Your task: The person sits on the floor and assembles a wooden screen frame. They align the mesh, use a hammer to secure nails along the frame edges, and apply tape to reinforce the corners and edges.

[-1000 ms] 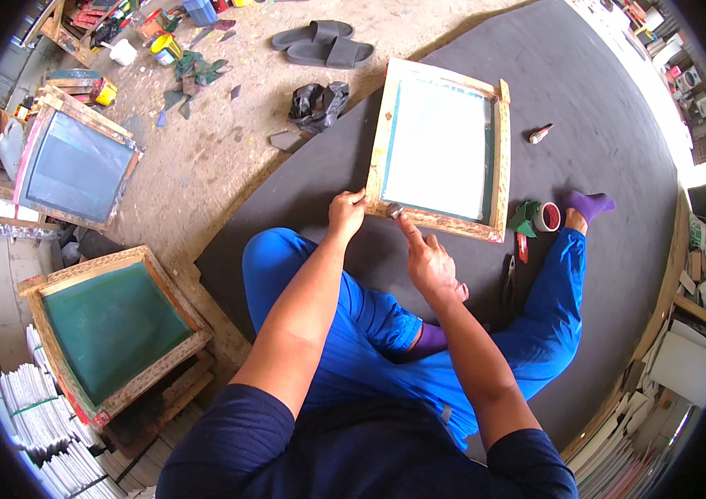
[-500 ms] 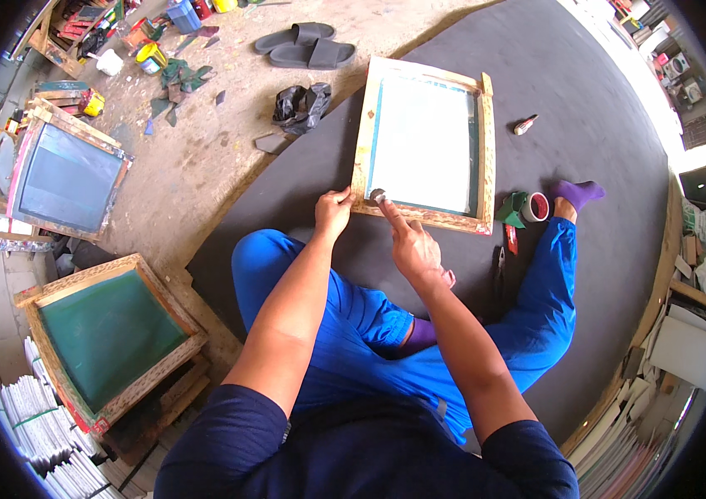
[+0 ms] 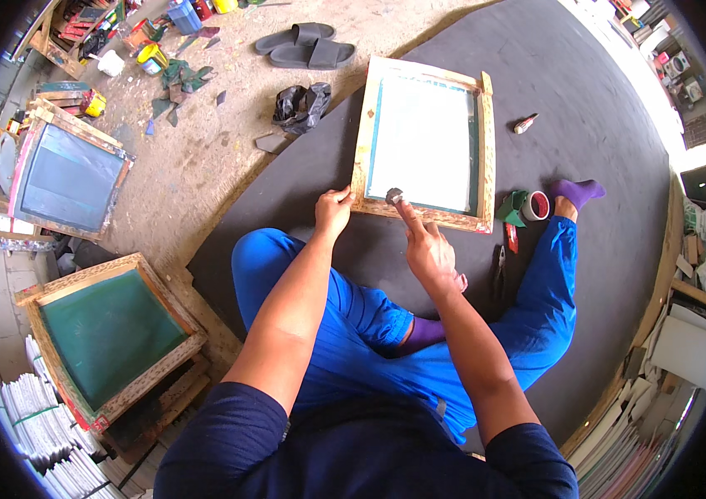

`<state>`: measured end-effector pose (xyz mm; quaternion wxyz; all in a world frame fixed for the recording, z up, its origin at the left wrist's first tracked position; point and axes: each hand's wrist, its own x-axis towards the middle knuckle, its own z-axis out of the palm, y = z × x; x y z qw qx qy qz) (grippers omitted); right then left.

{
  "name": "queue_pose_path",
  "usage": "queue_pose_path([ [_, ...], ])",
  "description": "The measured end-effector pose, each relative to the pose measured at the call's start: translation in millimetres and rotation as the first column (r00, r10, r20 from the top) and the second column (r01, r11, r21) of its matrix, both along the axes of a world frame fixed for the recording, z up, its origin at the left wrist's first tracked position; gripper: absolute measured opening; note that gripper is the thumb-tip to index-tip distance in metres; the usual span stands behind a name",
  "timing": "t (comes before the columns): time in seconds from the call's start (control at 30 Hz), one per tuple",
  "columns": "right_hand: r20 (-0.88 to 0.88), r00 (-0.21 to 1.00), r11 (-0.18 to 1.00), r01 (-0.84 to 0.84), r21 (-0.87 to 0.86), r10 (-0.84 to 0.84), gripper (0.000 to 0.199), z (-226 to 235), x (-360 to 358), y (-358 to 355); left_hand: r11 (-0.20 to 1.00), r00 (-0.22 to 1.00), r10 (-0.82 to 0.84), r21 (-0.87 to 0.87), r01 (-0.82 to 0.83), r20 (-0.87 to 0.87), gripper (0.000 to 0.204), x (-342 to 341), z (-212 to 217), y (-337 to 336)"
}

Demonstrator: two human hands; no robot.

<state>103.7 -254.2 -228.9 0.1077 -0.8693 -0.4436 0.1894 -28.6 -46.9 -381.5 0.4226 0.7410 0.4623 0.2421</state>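
A wooden-framed screen [image 3: 486, 158] with white mesh and blue-green borders lies in front of me on the dark surface. My left hand [image 3: 333, 213] is closed on its near left corner. My right hand [image 3: 429, 254] is over the near bar, index finger stretched forward. At that fingertip a small dark grey, rounded piece [image 3: 394, 195] rests against the mesh just inside the near edge. Its exact kind is too small to tell, and the grip beneath is partly hidden. Pliers [image 3: 499, 270] lie to the right of this hand.
Right of the frame are a tape roll [image 3: 536, 206], a green piece [image 3: 513, 208] and a small tube [image 3: 525, 124]. Black slides [image 3: 313, 55] and a crumpled black bag [image 3: 301, 108] lie beyond. Two other framed screens, one green [image 3: 112, 333] and one blue-grey [image 3: 70, 179], stand left.
My right hand has slid slightly rightward along the near edge of the mesh, carrying the small dark piece with it. The left hand and the frame look unmoved.
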Motion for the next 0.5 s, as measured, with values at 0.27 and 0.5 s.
queue_pose_path([
  [0.27, 0.047, 0.999, 0.997, 0.001, 0.077, -0.005, 0.069, -17, -7, -14, 1.000, 1.000, 0.004, -0.022, -0.003, 0.015, 0.030, 2, 0, -3],
  [0.5, 0.026, 1.000, 0.998, 0.014, 0.054, -0.015, 0.069, -16, -4, -25, 1.000, 1.000, 0.008, -0.027, -0.008, 0.015, 0.029, 4, 2, -5],
])
